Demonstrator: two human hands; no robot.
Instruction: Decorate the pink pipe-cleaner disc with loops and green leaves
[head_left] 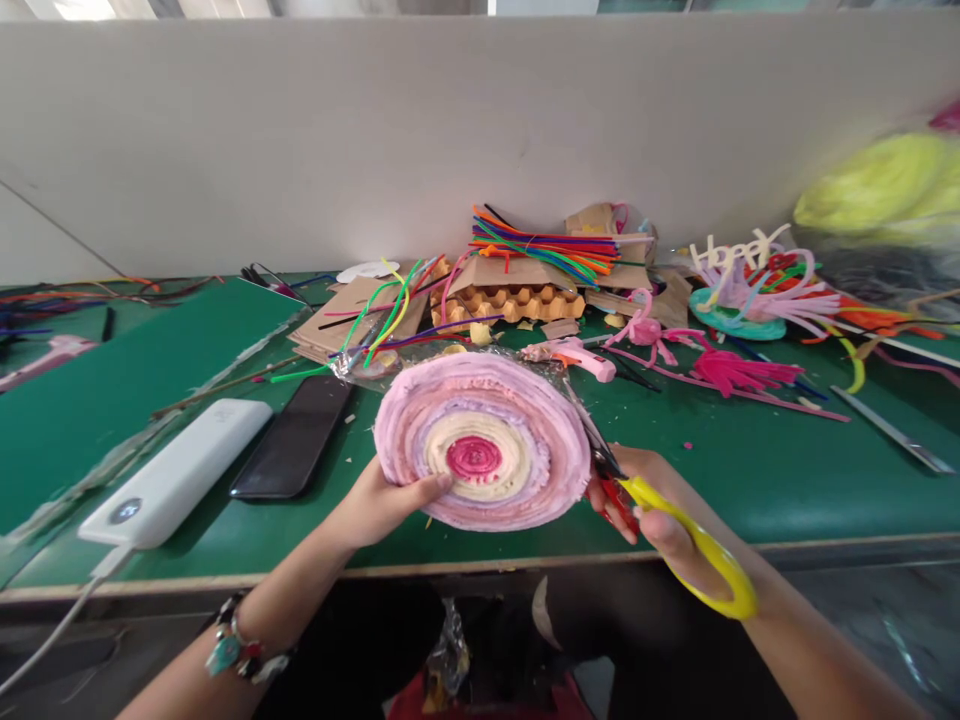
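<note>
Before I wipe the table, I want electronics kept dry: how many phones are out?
1: the black phone lies on the green table, right of the white power bank. The cardboard may hide others.

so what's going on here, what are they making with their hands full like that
A person holds a fuzzy, ringed disc in the left hand, thumb on its face, above a green table. The right hand holds yellow-handled scissors, blades by the disc's right edge; whether they are cutting isn't clear. Behind lie bundled pipe cleaners and an egg carton; a phone is off to the left. I can't tell what the disc is for.
</note>
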